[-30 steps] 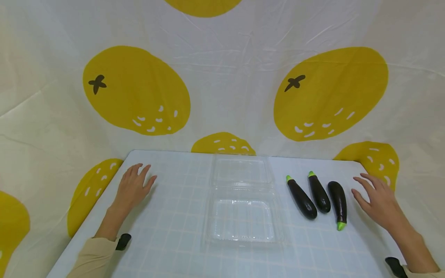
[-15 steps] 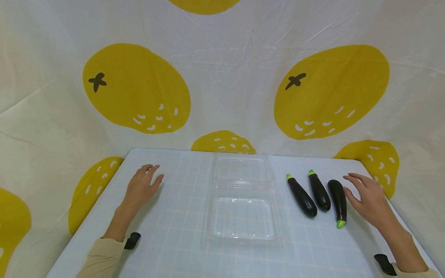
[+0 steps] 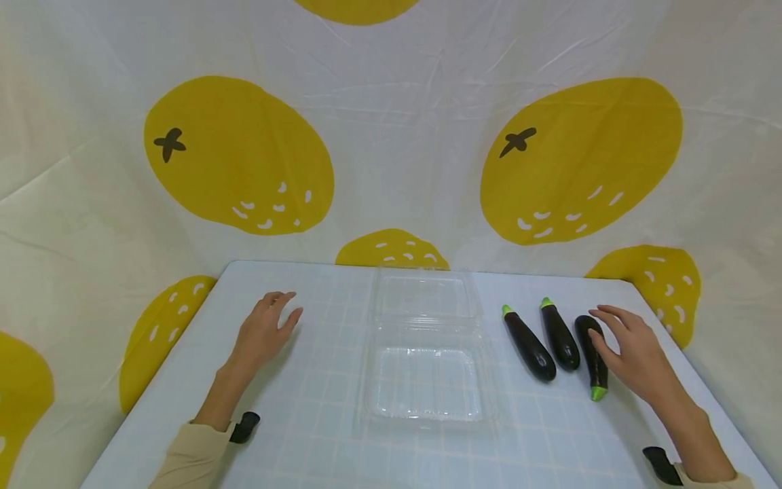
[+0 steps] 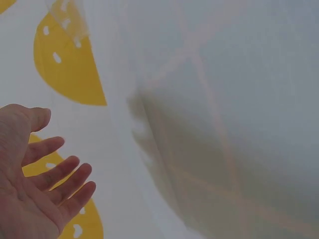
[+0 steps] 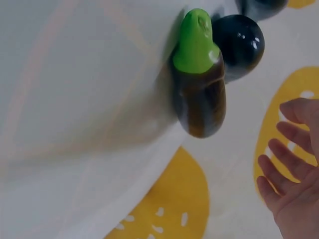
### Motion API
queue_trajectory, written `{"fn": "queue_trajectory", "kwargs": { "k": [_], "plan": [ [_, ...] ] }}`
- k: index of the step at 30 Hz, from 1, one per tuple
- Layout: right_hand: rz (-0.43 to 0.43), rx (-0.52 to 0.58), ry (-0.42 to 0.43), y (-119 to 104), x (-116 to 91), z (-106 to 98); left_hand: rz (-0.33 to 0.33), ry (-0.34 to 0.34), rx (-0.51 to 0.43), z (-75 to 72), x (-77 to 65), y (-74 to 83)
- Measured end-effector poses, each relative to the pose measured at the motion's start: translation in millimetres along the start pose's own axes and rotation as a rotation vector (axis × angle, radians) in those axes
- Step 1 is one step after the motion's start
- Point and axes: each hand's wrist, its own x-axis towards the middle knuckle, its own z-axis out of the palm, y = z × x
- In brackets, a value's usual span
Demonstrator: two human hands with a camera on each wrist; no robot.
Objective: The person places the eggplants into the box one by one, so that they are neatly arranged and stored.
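Three dark eggplants with green caps lie at the right of the table: a left eggplant (image 3: 529, 346), a middle eggplant (image 3: 559, 336) and a right eggplant (image 3: 594, 360), whose cap points toward me. Over the right eggplant's near side my right hand (image 3: 635, 353) hovers, fingers loosely bent, holding nothing; in the right wrist view that hand (image 5: 294, 164) shows apart from the eggplant (image 5: 202, 99). My left hand (image 3: 263, 336) hangs above the table's left part with relaxed fingers and nothing in it. Between the hands a clear plastic clamshell box (image 3: 427, 418) lies unfolded.
The box's lid (image 3: 424, 299) leans back toward the table's far edge. A pale checked cloth covers the table (image 3: 318, 448). Behind it hangs a white curtain (image 3: 403, 149) printed with yellow fruit.
My right hand has moved left, from beside the right eggplant to over it. The left hand has drifted right, toward the box. The eggplants and box stay where they were.
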Motion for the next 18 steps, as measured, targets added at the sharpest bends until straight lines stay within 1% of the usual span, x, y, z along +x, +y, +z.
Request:
{"fn": "queue_trajectory", "kwargs": {
  "k": [6, 14, 18],
  "plan": [
    [-0.005, 0.020, 0.000, -9.3, -0.3, 2.5, -0.031, -0.034, -0.052, 2.6, -0.2, 10.8],
    [0.011, 0.062, -0.032, -22.5, 4.0, 4.0, -0.042, -0.059, -0.081, 5.4, 1.1, 29.5],
    [-0.011, 0.073, -0.026, -28.9, 5.6, 7.4, -0.040, -0.066, -0.106, 8.9, 1.5, 34.9]
  ]
}}
